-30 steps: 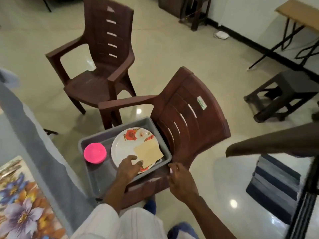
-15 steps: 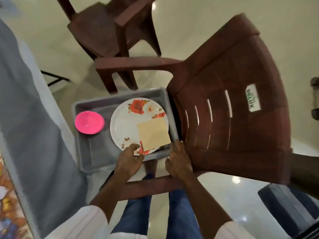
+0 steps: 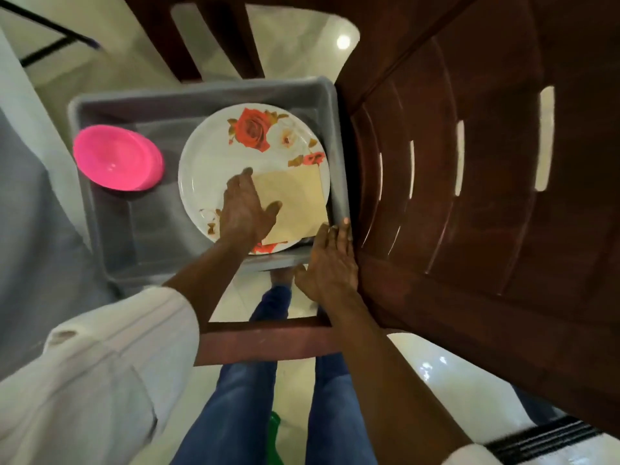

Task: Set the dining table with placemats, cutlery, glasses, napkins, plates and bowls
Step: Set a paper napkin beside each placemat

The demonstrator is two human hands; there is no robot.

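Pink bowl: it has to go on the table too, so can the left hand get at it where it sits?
Probably yes. The pink bowl lies uncovered at the grey bin's left end, and the left hand rests flat on the plate beside it, with nothing between them.

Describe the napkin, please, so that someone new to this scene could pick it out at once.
A grey tub sits on the brown plastic chair. Inside lies a white rose-patterned plate, and the napkin rests on its right half, partly under the left hand. It is the only plain beige square there.
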